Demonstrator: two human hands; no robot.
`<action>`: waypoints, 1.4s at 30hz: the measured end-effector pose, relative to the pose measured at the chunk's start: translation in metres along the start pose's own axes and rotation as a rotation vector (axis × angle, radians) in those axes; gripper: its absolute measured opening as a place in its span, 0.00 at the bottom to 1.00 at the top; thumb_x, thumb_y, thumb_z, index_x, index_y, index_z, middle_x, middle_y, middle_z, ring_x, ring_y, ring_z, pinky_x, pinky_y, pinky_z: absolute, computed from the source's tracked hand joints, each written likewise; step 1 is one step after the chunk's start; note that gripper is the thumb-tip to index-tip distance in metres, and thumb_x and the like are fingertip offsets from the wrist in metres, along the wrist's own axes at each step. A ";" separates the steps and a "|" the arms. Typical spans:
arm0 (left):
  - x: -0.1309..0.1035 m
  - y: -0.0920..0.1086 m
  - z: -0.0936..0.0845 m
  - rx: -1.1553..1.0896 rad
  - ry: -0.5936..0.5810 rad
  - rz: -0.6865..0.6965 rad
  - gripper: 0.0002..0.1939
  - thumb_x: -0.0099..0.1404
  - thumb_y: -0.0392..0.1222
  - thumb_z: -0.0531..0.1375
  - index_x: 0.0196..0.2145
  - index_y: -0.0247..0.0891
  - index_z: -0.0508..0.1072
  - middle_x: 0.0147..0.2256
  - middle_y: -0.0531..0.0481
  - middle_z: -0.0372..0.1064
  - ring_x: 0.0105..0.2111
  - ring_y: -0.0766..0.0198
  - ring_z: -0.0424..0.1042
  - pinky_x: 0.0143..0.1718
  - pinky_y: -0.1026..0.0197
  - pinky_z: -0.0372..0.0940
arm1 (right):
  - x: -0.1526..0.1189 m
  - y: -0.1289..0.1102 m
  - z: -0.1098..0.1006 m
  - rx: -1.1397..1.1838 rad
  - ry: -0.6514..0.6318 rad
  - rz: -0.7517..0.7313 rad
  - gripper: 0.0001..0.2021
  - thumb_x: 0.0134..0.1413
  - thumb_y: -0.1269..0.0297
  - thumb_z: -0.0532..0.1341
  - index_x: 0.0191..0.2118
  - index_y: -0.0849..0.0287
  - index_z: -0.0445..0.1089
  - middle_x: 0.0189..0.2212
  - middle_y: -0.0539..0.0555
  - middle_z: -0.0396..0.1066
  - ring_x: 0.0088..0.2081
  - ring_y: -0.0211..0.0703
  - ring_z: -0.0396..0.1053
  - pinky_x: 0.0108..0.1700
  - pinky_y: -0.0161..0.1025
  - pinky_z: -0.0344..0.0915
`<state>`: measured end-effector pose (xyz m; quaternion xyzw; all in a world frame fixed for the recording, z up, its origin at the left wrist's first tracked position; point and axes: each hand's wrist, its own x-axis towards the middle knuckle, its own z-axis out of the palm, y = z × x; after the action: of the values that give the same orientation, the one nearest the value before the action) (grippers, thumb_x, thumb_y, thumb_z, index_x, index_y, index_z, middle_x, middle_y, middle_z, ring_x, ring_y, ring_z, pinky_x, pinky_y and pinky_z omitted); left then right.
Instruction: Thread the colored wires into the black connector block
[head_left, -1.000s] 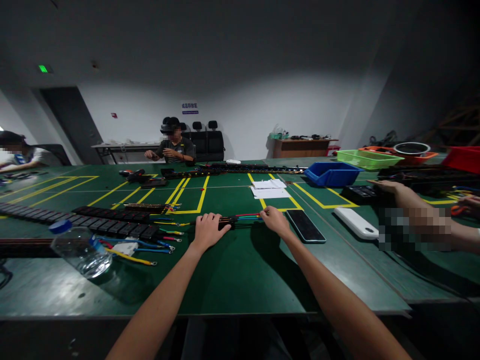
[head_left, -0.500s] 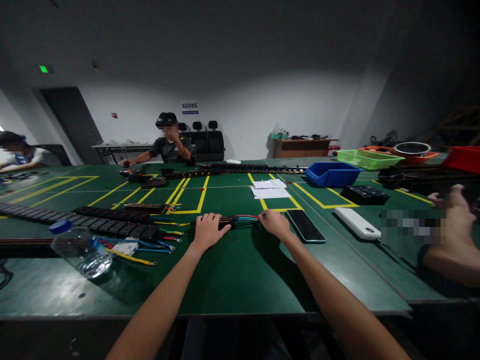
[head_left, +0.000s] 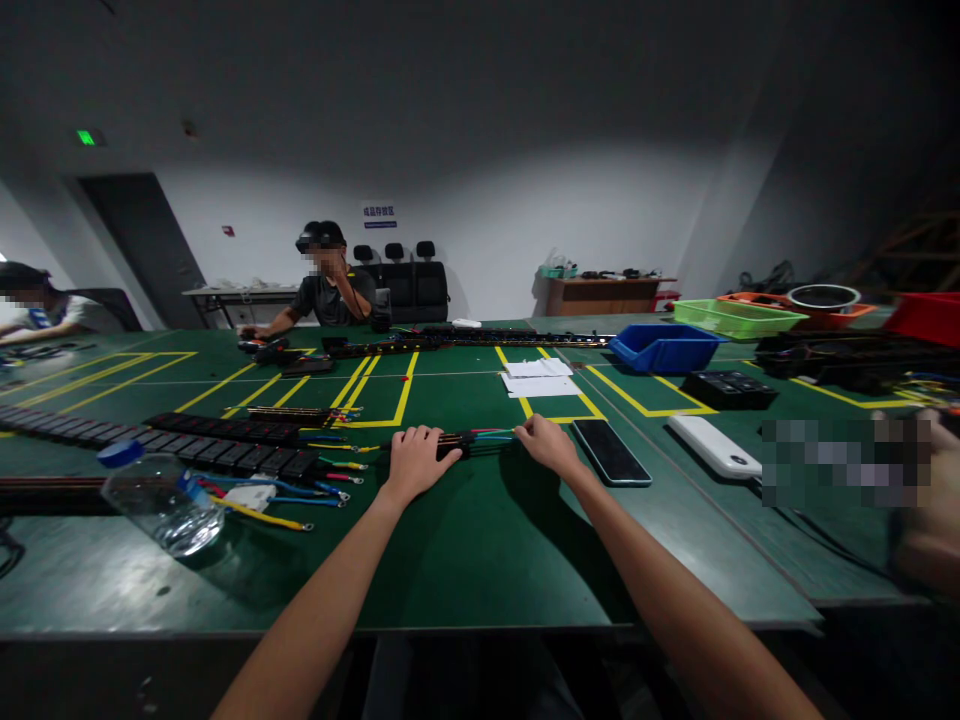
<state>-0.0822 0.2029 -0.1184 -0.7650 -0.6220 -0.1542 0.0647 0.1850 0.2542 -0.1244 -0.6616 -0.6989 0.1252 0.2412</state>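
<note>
A black wire harness (head_left: 459, 440) with coloured leads lies on the green tabletop in front of me. My left hand (head_left: 415, 460) presses down over its sleeved part, fingers wrapped round it. Red and green wires (head_left: 491, 434) run from the sleeve to the right. Their far ends are in a pinch of my right hand (head_left: 547, 445), which hides the tips. To the right of that hand lies a dark phone (head_left: 611, 452). Left of my left hand are wire ends with ring terminals (head_left: 330, 492) in blue, yellow and red.
A water bottle (head_left: 161, 500) leans at the left beside long black strips (head_left: 232, 455). Right of me lie a white power bank (head_left: 712, 447) and a co-worker's blurred hand (head_left: 934, 490). Farther back are white papers (head_left: 540, 378), a blue bin (head_left: 664, 348) and a seated person (head_left: 330, 290).
My right hand has shifted very slightly left along the wires; my left hand stays put. The co-worker's hand at the right has moved outward, and the person across has leaned left.
</note>
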 end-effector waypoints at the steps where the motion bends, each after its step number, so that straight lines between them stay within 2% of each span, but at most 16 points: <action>1: 0.000 0.000 0.001 0.001 0.002 0.001 0.32 0.70 0.69 0.48 0.53 0.42 0.74 0.51 0.41 0.74 0.51 0.48 0.70 0.54 0.47 0.58 | 0.002 0.002 0.000 0.031 0.020 -0.002 0.14 0.63 0.55 0.58 0.39 0.59 0.75 0.39 0.61 0.78 0.39 0.50 0.75 0.37 0.38 0.62; 6: 0.001 -0.001 0.003 0.012 0.018 0.007 0.33 0.70 0.69 0.48 0.53 0.40 0.74 0.50 0.40 0.74 0.49 0.49 0.70 0.53 0.47 0.58 | 0.013 0.012 0.002 0.303 0.089 0.005 0.14 0.54 0.53 0.64 0.33 0.61 0.74 0.31 0.56 0.78 0.34 0.46 0.74 0.33 0.36 0.61; 9: 0.000 0.000 0.004 0.029 0.025 0.002 0.32 0.71 0.68 0.48 0.52 0.41 0.75 0.50 0.40 0.74 0.50 0.47 0.70 0.52 0.47 0.58 | 0.015 0.013 0.004 0.425 0.150 0.003 0.15 0.49 0.52 0.66 0.34 0.61 0.75 0.30 0.55 0.78 0.32 0.45 0.74 0.32 0.36 0.63; 14: 0.000 0.000 0.004 0.039 0.021 -0.007 0.32 0.70 0.68 0.48 0.52 0.42 0.75 0.51 0.40 0.74 0.50 0.47 0.69 0.53 0.46 0.57 | 0.006 0.004 0.000 0.322 0.220 -0.038 0.17 0.53 0.53 0.64 0.43 0.61 0.74 0.30 0.53 0.78 0.31 0.45 0.74 0.32 0.36 0.61; 18: 0.000 0.000 0.003 0.025 0.015 -0.006 0.32 0.70 0.69 0.48 0.52 0.42 0.75 0.50 0.40 0.74 0.50 0.47 0.70 0.53 0.46 0.58 | -0.001 -0.003 -0.006 0.222 0.209 -0.064 0.12 0.58 0.54 0.61 0.38 0.57 0.75 0.30 0.53 0.78 0.32 0.45 0.75 0.33 0.36 0.60; 21: 0.000 0.000 0.002 0.022 0.018 -0.004 0.32 0.70 0.68 0.48 0.52 0.41 0.75 0.50 0.40 0.74 0.50 0.47 0.70 0.53 0.46 0.58 | -0.004 -0.007 -0.008 0.151 0.218 -0.044 0.12 0.61 0.55 0.60 0.39 0.57 0.77 0.33 0.55 0.80 0.34 0.47 0.76 0.34 0.36 0.61; 24: 0.000 -0.001 0.001 0.018 0.021 0.004 0.32 0.71 0.68 0.48 0.53 0.41 0.74 0.50 0.40 0.74 0.50 0.47 0.70 0.53 0.46 0.58 | -0.006 -0.009 -0.010 0.076 0.182 -0.024 0.13 0.63 0.56 0.59 0.41 0.56 0.79 0.36 0.56 0.81 0.38 0.48 0.77 0.35 0.36 0.62; 29: 0.000 -0.002 0.001 0.013 0.007 0.001 0.33 0.70 0.69 0.48 0.53 0.41 0.74 0.51 0.40 0.74 0.50 0.48 0.70 0.53 0.46 0.59 | -0.008 -0.009 -0.009 -0.057 0.052 -0.017 0.14 0.63 0.58 0.58 0.42 0.54 0.81 0.40 0.59 0.80 0.42 0.52 0.77 0.37 0.37 0.64; 38: 0.000 -0.003 0.003 0.020 0.023 0.009 0.33 0.71 0.68 0.49 0.53 0.40 0.75 0.50 0.40 0.74 0.50 0.48 0.70 0.53 0.46 0.59 | -0.007 -0.009 -0.011 -0.115 -0.099 -0.033 0.16 0.65 0.58 0.54 0.48 0.51 0.79 0.46 0.59 0.79 0.46 0.54 0.76 0.41 0.40 0.65; 42: 0.000 -0.002 0.003 0.032 0.029 0.003 0.32 0.71 0.68 0.49 0.52 0.39 0.75 0.50 0.41 0.74 0.49 0.48 0.70 0.53 0.46 0.59 | -0.009 -0.011 -0.014 -0.151 -0.120 0.007 0.16 0.66 0.59 0.53 0.49 0.53 0.77 0.47 0.61 0.78 0.47 0.55 0.76 0.43 0.41 0.65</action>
<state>-0.0841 0.2045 -0.1211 -0.7625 -0.6222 -0.1550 0.0860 0.1821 0.2425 -0.1087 -0.6716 -0.7172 0.1126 0.1479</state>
